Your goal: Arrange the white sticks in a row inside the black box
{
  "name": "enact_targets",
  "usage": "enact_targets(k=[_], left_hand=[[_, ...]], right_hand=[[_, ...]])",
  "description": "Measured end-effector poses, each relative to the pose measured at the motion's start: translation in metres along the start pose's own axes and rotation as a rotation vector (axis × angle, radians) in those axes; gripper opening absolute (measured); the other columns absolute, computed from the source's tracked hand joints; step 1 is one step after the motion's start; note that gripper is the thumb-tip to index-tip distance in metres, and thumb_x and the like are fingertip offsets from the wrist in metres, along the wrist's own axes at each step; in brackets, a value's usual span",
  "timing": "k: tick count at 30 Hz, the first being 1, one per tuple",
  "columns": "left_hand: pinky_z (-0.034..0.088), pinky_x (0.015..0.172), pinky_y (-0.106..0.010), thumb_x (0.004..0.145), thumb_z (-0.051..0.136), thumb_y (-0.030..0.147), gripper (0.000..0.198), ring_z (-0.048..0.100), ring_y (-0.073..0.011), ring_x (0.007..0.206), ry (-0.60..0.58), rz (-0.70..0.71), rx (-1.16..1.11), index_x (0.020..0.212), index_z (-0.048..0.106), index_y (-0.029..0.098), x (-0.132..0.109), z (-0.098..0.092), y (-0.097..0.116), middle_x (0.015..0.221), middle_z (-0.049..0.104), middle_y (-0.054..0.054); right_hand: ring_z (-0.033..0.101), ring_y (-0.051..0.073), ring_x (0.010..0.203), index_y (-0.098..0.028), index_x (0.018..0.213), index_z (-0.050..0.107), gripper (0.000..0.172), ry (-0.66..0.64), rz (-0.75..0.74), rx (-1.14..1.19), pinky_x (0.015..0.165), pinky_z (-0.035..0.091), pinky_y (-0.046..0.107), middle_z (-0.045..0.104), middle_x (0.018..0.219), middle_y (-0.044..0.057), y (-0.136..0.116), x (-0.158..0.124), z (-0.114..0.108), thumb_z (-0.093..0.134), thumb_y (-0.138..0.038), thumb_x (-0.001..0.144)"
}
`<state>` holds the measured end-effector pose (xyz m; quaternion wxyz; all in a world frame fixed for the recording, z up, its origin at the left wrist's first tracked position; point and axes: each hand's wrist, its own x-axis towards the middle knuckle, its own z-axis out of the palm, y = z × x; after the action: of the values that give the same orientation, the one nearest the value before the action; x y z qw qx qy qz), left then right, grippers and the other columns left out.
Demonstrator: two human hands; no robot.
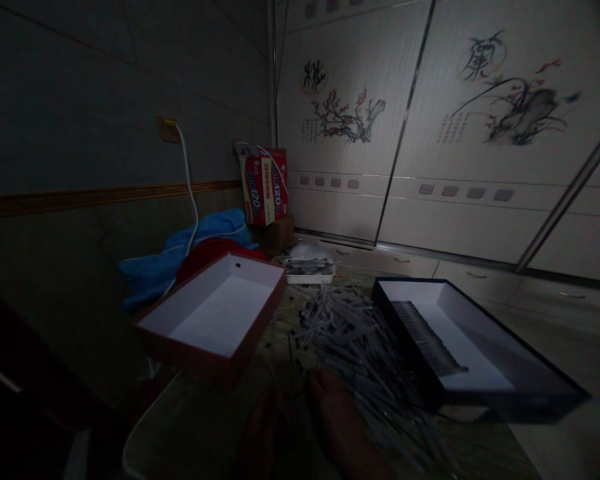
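Note:
Low in the dim view, my left hand (261, 427) and my right hand (336, 420) are held close together over the table, fingers bent inward. A faint thin stick (275, 370) rises beside the left fingers; darkness hides exactly what either hand grips. Just beyond the right hand spreads a heap of thin pale plastic pieces (350, 333), perhaps pen parts. Small black bits (300, 343) are scattered along its left side. On the right, a dark-rimmed box (480, 320) with a white inside holds a tidy row of thin dark sticks (425, 340).
To the left stands a red box (205, 317) with a white inside. A white tray (310, 279) of thin pieces sits at the back. Blue cloth (180, 257), a white cable (187, 173) and a red printed carton (265, 190) lie beyond, before sliding cabinet doors (340, 213).

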<state>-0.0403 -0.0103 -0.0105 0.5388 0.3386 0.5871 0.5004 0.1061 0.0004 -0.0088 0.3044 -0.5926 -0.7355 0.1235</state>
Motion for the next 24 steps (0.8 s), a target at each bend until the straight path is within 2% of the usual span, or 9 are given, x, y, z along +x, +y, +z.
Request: enact_targets(k=[3, 6, 7, 10, 12, 14, 19, 24], left_hand=[[0.032, 0.104, -0.036, 0.059, 0.066, 0.048, 0.039, 0.050, -0.0289, 0.118, 0.005, 0.065, 0.132, 0.086, 0.067, 0.020, -0.004, -0.001, 0.000, 0.110, 0.067, -0.008], [0.029, 0.106, -0.035, 0.061, 0.065, 0.041, 0.039, 0.049, -0.0277, 0.119, -0.053, 0.074, 0.243, 0.092, 0.068, 0.018, -0.007, 0.004, -0.004, 0.117, 0.064, -0.011], [0.030, 0.106, -0.036, 0.063, 0.063, 0.040, 0.040, 0.050, -0.0277, 0.118, -0.075, 0.063, 0.284, 0.095, 0.067, 0.016, -0.009, 0.006, -0.004, 0.118, 0.063, -0.012], [0.033, 0.104, -0.041, 0.068, 0.059, 0.039, 0.038, 0.053, -0.0292, 0.114, -0.130, 0.079, 0.401, 0.097, 0.068, 0.016, -0.017, 0.012, 0.002, 0.115, 0.064, -0.014], [0.034, 0.102, -0.043, 0.071, 0.059, 0.041, 0.034, 0.054, -0.0286, 0.111, -0.178, 0.136, 0.421, 0.096, 0.069, 0.020, -0.023, 0.014, 0.009, 0.113, 0.065, -0.012], [0.034, 0.102, -0.045, 0.075, 0.058, 0.042, 0.031, 0.054, -0.0252, 0.112, -0.231, 0.177, 0.410, 0.098, 0.067, 0.023, -0.028, 0.015, 0.016, 0.116, 0.064, -0.009], [0.039, 0.097, -0.044, 0.084, 0.049, 0.041, 0.029, 0.053, -0.0197, 0.110, -0.301, 0.189, 0.417, 0.103, 0.062, 0.024, -0.028, 0.016, 0.021, 0.122, 0.058, -0.006], [0.033, 0.102, -0.045, 0.078, 0.059, 0.038, 0.021, 0.053, -0.0201, 0.111, -0.337, 0.213, 0.486, 0.092, 0.066, 0.024, -0.023, 0.013, 0.009, 0.114, 0.064, -0.004]], right_hand=[[0.058, 0.019, 0.092, -0.019, 0.095, 0.063, 0.033, -0.042, -0.002, 0.038, 0.079, 0.042, 0.028, 0.062, 0.103, 0.010, 0.006, -0.006, -0.009, 0.042, -0.002, 0.076], [0.058, 0.019, 0.084, -0.017, 0.092, 0.061, 0.018, 0.049, 0.055, 0.219, 0.076, 0.043, 0.029, 0.062, 0.092, 0.009, 0.014, -0.014, -0.027, 0.044, -0.016, 0.083], [0.057, 0.018, 0.079, -0.017, 0.088, 0.060, 0.016, 0.097, 0.105, 0.319, 0.072, 0.043, 0.028, 0.062, 0.086, 0.007, 0.017, -0.018, -0.034, 0.046, -0.024, 0.086], [0.056, 0.016, 0.069, -0.019, 0.084, 0.057, 0.026, 0.173, 0.328, 0.724, 0.062, 0.044, 0.025, 0.060, 0.074, 0.002, 0.025, -0.031, -0.048, 0.050, -0.043, 0.084], [0.058, 0.015, 0.068, -0.020, 0.091, 0.059, 0.030, 0.202, 0.436, 0.994, 0.062, 0.045, 0.025, 0.062, 0.075, 0.002, 0.030, -0.040, -0.053, 0.059, -0.047, 0.078], [0.060, 0.015, 0.067, -0.020, 0.098, 0.060, 0.039, 0.241, 0.484, 1.168, 0.061, 0.046, 0.026, 0.065, 0.075, 0.003, 0.034, -0.048, -0.054, 0.067, -0.047, 0.071], [0.060, 0.015, 0.066, -0.020, 0.093, 0.064, 0.037, 0.256, 0.518, 1.286, 0.060, 0.046, 0.026, 0.067, 0.075, 0.004, 0.043, -0.058, -0.052, 0.074, -0.043, 0.066], [0.059, 0.014, 0.064, -0.021, 0.090, 0.062, 0.035, 0.361, 0.551, 1.298, 0.060, 0.046, 0.024, 0.066, 0.071, 0.002, 0.046, -0.061, -0.044, 0.072, -0.045, 0.067]])
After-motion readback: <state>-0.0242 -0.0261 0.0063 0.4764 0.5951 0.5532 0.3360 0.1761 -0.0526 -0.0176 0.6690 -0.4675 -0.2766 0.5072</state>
